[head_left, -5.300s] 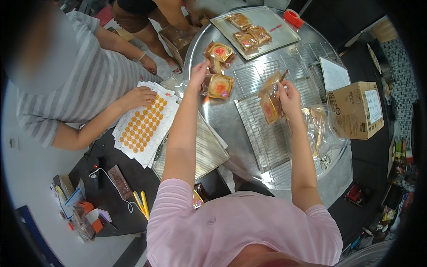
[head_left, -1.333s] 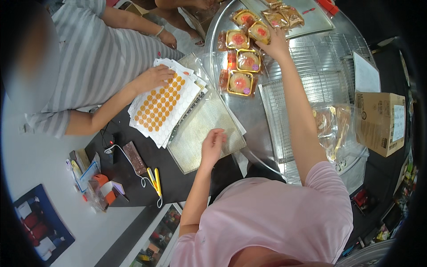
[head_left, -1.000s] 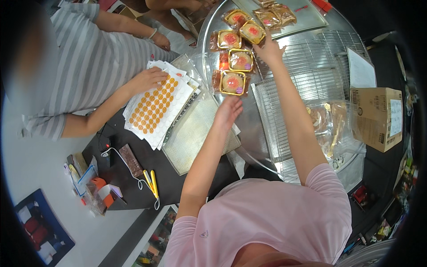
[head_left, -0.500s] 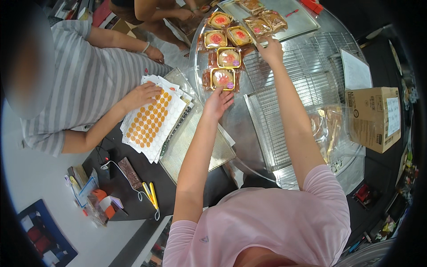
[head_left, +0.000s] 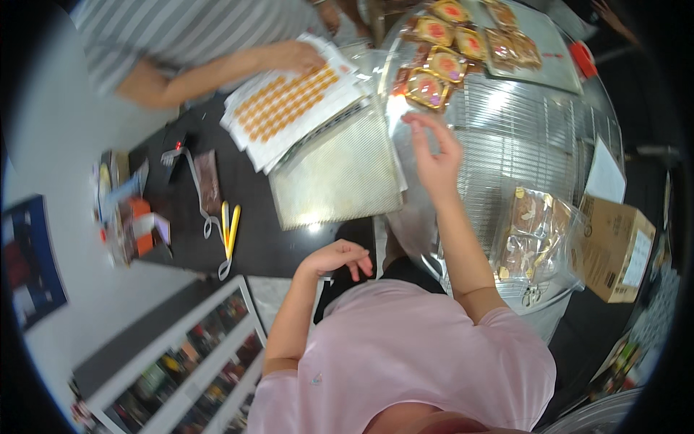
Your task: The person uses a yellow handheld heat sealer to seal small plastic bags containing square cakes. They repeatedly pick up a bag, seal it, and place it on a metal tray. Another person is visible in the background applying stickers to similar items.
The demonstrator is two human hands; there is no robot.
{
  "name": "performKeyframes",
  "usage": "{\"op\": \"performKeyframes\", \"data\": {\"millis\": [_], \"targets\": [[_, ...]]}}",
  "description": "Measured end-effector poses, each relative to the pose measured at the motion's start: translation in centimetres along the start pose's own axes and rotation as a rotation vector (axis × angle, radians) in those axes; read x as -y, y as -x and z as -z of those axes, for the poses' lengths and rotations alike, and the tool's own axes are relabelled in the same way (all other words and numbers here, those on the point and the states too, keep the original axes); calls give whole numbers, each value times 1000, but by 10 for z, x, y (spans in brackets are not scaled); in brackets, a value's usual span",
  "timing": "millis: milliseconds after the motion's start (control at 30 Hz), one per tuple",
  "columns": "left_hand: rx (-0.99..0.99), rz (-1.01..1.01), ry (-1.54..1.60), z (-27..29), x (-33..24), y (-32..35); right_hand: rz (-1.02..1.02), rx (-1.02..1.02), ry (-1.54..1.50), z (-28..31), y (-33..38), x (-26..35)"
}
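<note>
My left hand is in front of my body, below the dark table's edge, fingers loosely spread and holding nothing. Over the round metal table, my right hand reaches forward with its thumb and fingers apart; nothing shows in its grasp. Just beyond its fingertips lies the nearest wrapped pastry, round with a red mark, in a gold-rimmed tray. Several similar pastries sit behind it. Brown wrapped pieces rest on a flat tray at the far right.
A co-worker's hand rests on sheets of round orange stickers. Beside them lies a perforated metal tray. Wire racks, a clear bag of brown packets and a cardboard box occupy the right. Yellow-handled scissors lie left.
My left hand has left the nearest pastry and drawn back toward my body. My right hand has come back from the far tray to near the pastries. The view has shifted.
</note>
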State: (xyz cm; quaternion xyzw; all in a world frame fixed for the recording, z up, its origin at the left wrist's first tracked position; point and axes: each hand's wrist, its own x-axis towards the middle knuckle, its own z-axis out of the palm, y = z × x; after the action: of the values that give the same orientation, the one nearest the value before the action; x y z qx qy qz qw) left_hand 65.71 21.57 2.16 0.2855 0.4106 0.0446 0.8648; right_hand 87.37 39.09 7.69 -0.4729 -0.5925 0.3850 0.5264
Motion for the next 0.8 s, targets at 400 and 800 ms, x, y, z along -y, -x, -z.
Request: {"op": "performKeyframes", "data": {"millis": [400,800], "targets": [[-1093,217,-58,-13,526,33,950,418,-835,-87,163,316],[-1827,432,454,-169,694,290,767,1262,344,-350,367,218]]}}
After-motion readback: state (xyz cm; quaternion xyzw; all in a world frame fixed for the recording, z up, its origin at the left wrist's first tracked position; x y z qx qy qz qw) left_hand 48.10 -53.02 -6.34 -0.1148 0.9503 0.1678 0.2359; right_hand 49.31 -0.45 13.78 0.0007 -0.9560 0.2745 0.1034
